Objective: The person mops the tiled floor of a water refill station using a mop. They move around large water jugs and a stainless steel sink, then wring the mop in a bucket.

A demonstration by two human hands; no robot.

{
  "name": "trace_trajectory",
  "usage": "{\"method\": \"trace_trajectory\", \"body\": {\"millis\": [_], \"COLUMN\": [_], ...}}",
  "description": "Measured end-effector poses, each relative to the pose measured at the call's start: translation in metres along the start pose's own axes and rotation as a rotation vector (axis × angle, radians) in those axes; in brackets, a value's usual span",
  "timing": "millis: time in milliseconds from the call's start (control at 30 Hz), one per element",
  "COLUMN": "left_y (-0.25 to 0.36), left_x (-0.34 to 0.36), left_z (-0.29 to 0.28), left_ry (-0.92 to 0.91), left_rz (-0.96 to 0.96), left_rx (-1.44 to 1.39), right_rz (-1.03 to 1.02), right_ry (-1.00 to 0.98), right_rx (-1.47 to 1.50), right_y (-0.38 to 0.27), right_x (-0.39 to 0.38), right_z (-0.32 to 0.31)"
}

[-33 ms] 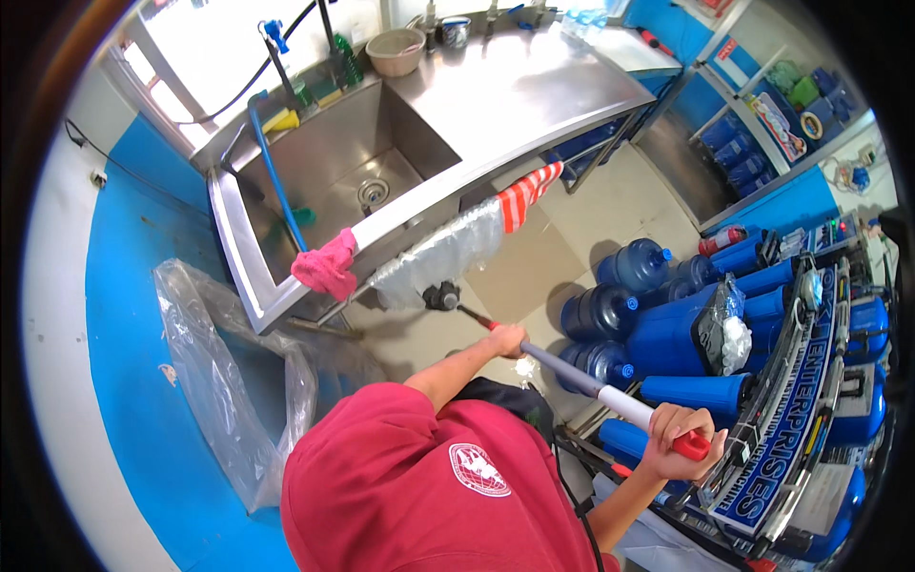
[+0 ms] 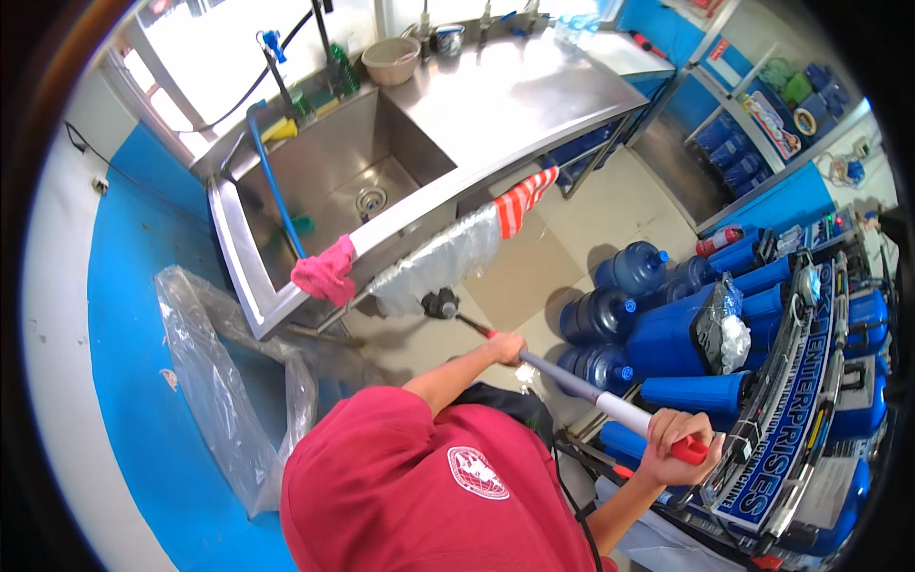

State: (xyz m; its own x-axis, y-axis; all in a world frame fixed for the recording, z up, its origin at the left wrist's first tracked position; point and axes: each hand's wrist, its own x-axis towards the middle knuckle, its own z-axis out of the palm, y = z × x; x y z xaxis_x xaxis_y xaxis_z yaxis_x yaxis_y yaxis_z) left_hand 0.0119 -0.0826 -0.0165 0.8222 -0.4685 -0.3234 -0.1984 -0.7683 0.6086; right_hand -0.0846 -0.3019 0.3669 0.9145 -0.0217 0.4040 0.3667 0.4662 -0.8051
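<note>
Both fists closed around a long pole (image 2: 562, 379), a person in a red shirt (image 2: 419, 496) stands before a steel sink (image 2: 334, 143). The left hand (image 2: 508, 349) wraps the shaft nearer the sink; the right (image 2: 679, 446) grips its far end by the red tip. The pole's dark head (image 2: 440, 304) sits below the sink's front edge. Inside the sink lie a blue hose (image 2: 274, 176) and a green item (image 2: 302, 226); beyond its right corner is a beige basin (image 2: 389, 71), contents unclear. Blue water jugs (image 2: 599, 315) stand right of the sink. Against the earlier frame, only the view has shifted slightly; both grips are unchanged.
</note>
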Motion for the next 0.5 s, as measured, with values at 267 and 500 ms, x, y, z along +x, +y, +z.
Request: {"method": "trace_trajectory", "body": {"millis": [267, 500], "left_y": [0.045, 0.096], "left_x": [-0.038, -0.068], "left_z": [0.038, 0.074], "left_ry": [-0.114, -0.196], "left_rz": [0.223, 0.26], "left_rx": [-0.001, 0.012], "right_rz": [-0.13, -0.2], "right_ry": [-0.166, -0.32], "right_rx": [-0.092, -0.071], "right_y": [-0.052, -0.1], "right_x": [-0.074, -0.11], "right_z": [-0.008, -0.03]}}
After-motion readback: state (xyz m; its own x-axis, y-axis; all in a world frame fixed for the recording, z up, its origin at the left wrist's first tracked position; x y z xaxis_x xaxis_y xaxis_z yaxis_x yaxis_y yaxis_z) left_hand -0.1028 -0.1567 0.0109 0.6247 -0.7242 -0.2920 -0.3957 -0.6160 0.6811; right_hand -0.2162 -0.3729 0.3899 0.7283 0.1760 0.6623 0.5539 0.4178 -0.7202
